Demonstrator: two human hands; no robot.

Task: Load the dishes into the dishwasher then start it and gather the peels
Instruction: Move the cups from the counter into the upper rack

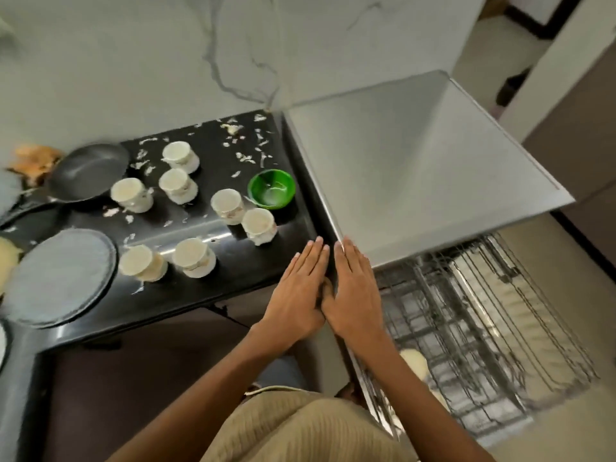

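Observation:
My left hand [296, 291] and my right hand [355, 288] lie flat side by side, fingers straight, over the black counter's [233, 288] right edge beside the steel dishwasher top [416, 168]. Neither holds anything. Several upturned cream cups [196, 261] stand on the counter, with a green bowl [271, 189] at the right. A dark frying pan [88, 173] and a grey plate [58, 278] sit at the left. White peels [246, 141] are scattered over the far counter. The pulled-out wire dishwasher rack [466, 321] lies below at the right, with a pale dish [415, 361] in it.
Orange-brown peels [33, 158] lie at the far left by the pan. A marble wall [166, 61] rises behind the counter. Tiled floor [566, 261] shows to the right of the rack. My beige clothing [300, 428] fills the bottom.

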